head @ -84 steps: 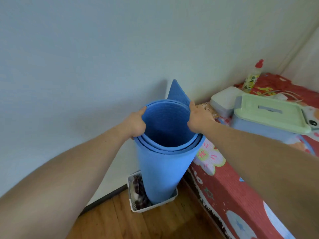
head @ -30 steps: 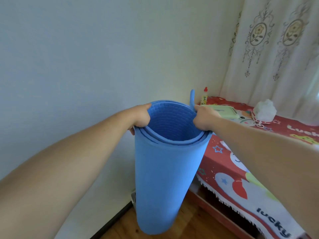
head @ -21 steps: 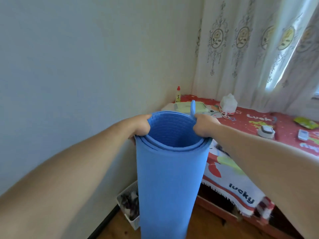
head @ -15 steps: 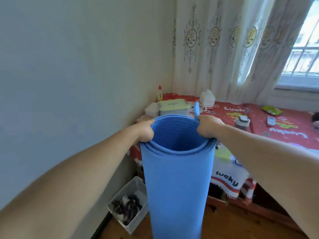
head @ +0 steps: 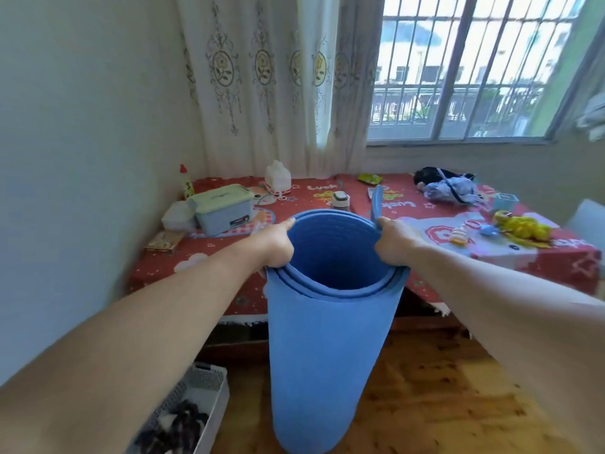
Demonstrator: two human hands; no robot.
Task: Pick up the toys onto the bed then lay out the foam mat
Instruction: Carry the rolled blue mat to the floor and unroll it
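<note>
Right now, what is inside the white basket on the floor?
The white basket holds a dark tangled bundle with something pale; what exactly is unclear. The left forearm hides part of it.

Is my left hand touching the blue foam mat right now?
Touching. The head view shows the left hand gripping the top rim of the rolled foam mat.

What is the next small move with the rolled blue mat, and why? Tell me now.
Probably lower the rolled blue foam mat and tip it onto its side on the wooden floor. The left hand and right hand grip its top rim; it is upright, not yet unrolled.
</note>
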